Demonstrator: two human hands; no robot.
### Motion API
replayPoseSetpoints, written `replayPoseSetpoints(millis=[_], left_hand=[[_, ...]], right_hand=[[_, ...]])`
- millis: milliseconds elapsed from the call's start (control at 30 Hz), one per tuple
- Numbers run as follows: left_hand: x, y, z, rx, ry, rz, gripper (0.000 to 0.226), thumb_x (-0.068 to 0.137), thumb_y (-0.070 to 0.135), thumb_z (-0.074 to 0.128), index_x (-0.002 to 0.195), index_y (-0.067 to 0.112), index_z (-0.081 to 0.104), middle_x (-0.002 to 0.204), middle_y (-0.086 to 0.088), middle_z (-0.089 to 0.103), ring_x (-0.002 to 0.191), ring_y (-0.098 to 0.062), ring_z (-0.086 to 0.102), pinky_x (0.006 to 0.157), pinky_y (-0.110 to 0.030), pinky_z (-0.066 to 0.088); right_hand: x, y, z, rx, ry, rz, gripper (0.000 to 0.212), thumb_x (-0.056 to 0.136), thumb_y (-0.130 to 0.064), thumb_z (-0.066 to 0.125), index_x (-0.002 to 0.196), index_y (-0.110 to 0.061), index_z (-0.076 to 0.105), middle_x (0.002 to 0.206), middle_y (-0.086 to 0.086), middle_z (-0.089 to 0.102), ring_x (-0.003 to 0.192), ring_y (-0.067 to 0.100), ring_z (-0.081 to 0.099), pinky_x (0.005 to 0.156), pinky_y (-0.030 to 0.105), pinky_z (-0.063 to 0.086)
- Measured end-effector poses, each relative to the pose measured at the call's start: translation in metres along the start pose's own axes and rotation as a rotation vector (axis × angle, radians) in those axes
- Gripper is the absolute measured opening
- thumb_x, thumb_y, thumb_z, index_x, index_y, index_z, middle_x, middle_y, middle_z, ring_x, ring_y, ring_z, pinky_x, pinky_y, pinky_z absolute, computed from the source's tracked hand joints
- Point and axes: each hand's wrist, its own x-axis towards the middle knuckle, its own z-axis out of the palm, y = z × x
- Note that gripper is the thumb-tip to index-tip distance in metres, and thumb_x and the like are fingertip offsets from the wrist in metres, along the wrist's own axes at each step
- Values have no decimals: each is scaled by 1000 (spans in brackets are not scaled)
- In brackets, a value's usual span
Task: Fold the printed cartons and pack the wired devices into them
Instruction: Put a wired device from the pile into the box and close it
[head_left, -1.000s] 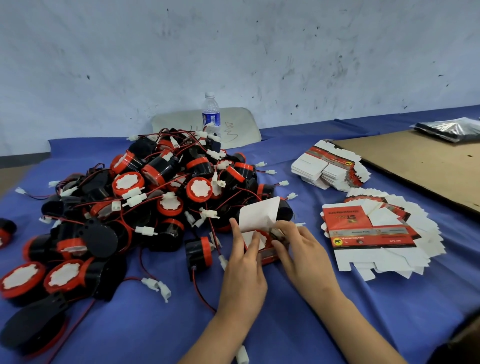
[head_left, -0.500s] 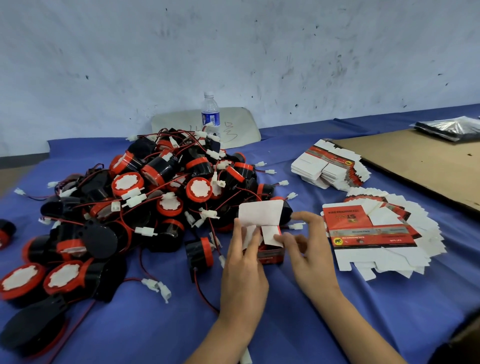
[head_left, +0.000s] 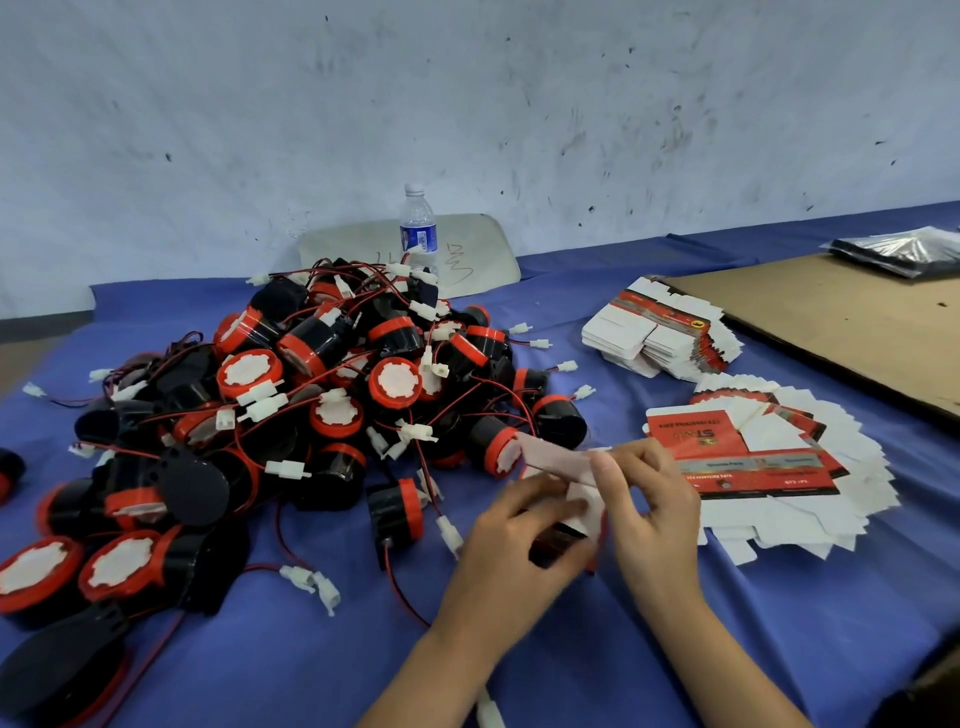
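At the near centre of the bench (head_left: 270, 660), over its blue cover, both hands were engaged on a single carton (head_left: 579, 512). The left hand (head_left: 511, 551) gripped the dark printed body from the left, its fingers (head_left: 540, 491) curled over the upper edge. The right hand (head_left: 654, 514) pinched the long white flap (head_left: 550, 457) between thumb and forefinger; the flap stood open and was blurred. The carton was only partly erected. Whether its lower end was closed could not be determined, and no device was seen inside it.

Judgement: the step in hand was the forming of the carton, at the stage of its end flaps. Packing of this unit had not yet begun.

The pile of wired devices (head_left: 337, 395) lay to the left, with wires and white connectors tangled through it. One loose device (head_left: 395, 512) lay at the near edge of the pile, just beside the left hand. A fan of flat cartons (head_left: 758, 467) lay just right of the right hand. A second stack (head_left: 660, 338) lay beyond it, near a cardboard sheet (head_left: 841, 332). A water bottle (head_left: 418, 228) stood behind the pile.

Next move, as assessed: tuck the flap so that one end is shut, then take the loose device, gather its wire and insert it through the open end. The trailing wire would call for care, as it might snag.
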Motion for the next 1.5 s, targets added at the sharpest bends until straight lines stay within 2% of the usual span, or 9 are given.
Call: replayPoseSetpoints(millis=[233, 400, 533, 700, 800, 967, 1233, 1400, 1500], left_hand=[[-2, 4, 4, -106, -141, 33, 31, 81, 22, 72, 112, 22, 70, 126, 14, 55, 116, 1, 52, 97, -14, 41], [-2, 5, 6, -104, -148, 43, 25, 85, 19, 69, 109, 19, 70, 126, 9, 56, 117, -4, 53, 102, -25, 42], [-2, 2, 8, -58, -112, 88, 16, 91, 16, 63, 105, 14, 71, 122, 5, 58, 119, -7, 51, 107, -35, 38], [-1, -3, 6, 31, 120, 35, 10, 88, 5, 66, 94, 10, 72, 116, 8, 56, 116, -5, 50, 99, -18, 40], [0, -6, 1, -71, 278, -87, 19, 82, -2, 72, 89, 16, 68, 104, 16, 49, 110, -2, 53, 93, -14, 43], [1, -11, -2, -226, 242, -272, 31, 81, -3, 70, 102, 17, 59, 103, 7, 61, 100, -4, 60, 84, -18, 50], [1, -9, -4, -272, 212, -306, 28, 86, 2, 67, 108, 18, 63, 107, 5, 64, 100, 0, 60, 88, -23, 51], [1, -8, -4, -296, 214, -287, 37, 89, 1, 64, 117, 24, 62, 116, 4, 62, 104, -2, 61, 88, -20, 51], [1, -8, -4, -303, 228, -290, 37, 90, -1, 61, 118, 23, 63, 114, 2, 62, 102, 1, 60, 83, -12, 49]], right_hand=[[-3, -2, -1, 64, -53, 69, 29, 86, -38, 54, 87, -17, 75, 82, -9, 73, 78, 3, 67, 67, 16, 49], [-2, 1, -2, 77, -57, 109, 16, 88, -16, 62, 95, -19, 76, 83, -11, 74, 78, 1, 68, 68, 13, 48], [0, 6, -4, 61, -137, 106, 36, 90, 0, 59, 103, -31, 72, 79, -16, 73, 71, -2, 67, 64, 8, 46], [-2, 7, -5, 6, -279, -2, 45, 91, -4, 63, 110, -45, 64, 105, -20, 71, 99, -3, 65, 84, 14, 49], [-2, 9, -4, -35, -313, -52, 46, 88, -2, 66, 109, -43, 65, 114, -21, 66, 114, -2, 59, 97, 15, 44], [-2, 14, -2, -185, -410, -70, 32, 85, -6, 71, 114, -21, 72, 120, -11, 66, 121, 7, 55, 103, 11, 35], [-2, 14, -3, -196, -423, -119, 35, 85, -7, 71, 115, -26, 70, 119, -24, 60, 120, 1, 53, 102, 9, 33], [-2, 17, -1, -268, -431, -133, 37, 87, -5, 68, 118, -27, 68, 123, -17, 62, 124, 13, 53, 107, 28, 39], [-4, 14, 0, -282, -414, -116, 36, 88, -6, 67, 117, -27, 69, 124, -14, 63, 124, 13, 53, 107, 29, 40]])
